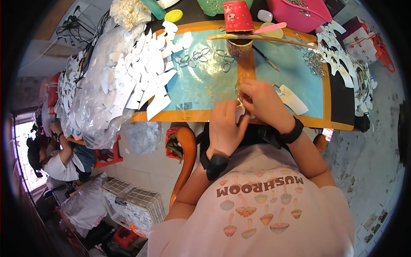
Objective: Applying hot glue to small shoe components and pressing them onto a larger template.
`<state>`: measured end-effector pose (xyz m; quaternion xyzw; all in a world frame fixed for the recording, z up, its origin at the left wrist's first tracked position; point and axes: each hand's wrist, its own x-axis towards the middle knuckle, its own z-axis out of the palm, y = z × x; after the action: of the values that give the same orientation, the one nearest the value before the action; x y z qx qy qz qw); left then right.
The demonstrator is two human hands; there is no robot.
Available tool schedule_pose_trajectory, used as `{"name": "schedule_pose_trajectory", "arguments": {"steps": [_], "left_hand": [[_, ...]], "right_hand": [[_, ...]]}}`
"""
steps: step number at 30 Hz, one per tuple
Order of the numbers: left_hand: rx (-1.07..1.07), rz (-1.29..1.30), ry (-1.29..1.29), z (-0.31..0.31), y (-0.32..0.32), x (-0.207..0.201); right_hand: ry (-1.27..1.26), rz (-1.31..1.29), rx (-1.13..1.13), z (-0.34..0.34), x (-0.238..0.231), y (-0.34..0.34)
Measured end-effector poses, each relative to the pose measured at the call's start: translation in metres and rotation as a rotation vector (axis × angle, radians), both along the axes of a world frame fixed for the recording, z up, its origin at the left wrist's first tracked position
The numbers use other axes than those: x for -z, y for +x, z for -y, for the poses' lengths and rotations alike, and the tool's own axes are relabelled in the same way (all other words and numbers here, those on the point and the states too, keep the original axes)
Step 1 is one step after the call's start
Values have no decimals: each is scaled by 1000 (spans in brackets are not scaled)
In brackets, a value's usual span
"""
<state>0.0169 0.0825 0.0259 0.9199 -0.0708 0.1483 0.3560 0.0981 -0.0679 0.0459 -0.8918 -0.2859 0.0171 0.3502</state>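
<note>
Pressing together at the centre of the frame, the left hand (223, 126) and right hand (262, 102) are pinching a small white paper piece (240, 109) over the blue table mat (201, 83).

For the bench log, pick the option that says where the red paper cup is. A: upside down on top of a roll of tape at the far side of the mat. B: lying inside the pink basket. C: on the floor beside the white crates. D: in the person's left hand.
A: the red paper cup sits mouth down on the roll of tape at the mat's far side, beyond both hands.
</note>
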Motion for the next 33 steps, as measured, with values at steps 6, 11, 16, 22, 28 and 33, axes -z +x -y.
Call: {"name": "schedule_pose_trajectory", "arguments": {"steps": [6, 11, 16, 22, 28, 33], "left_hand": [[-52, 224, 133, -2, 14, -13], [180, 124, 19, -9, 37, -2], [232, -128, -190, -20, 49, 1], [266, -230, -188, -21, 53, -3], [408, -342, -250, -35, 59, -9], [480, -335, -307, -56, 59, -29]], "right_hand": [[227, -202, 22, 11, 7, -5], [205, -133, 43, 10, 11, -8], [342, -229, 84, 14, 17, -10], [357, -183, -42, 25, 23, -13], [158, 248, -148, 25, 26, -26], [175, 212, -68, 23, 26, -35]]}}
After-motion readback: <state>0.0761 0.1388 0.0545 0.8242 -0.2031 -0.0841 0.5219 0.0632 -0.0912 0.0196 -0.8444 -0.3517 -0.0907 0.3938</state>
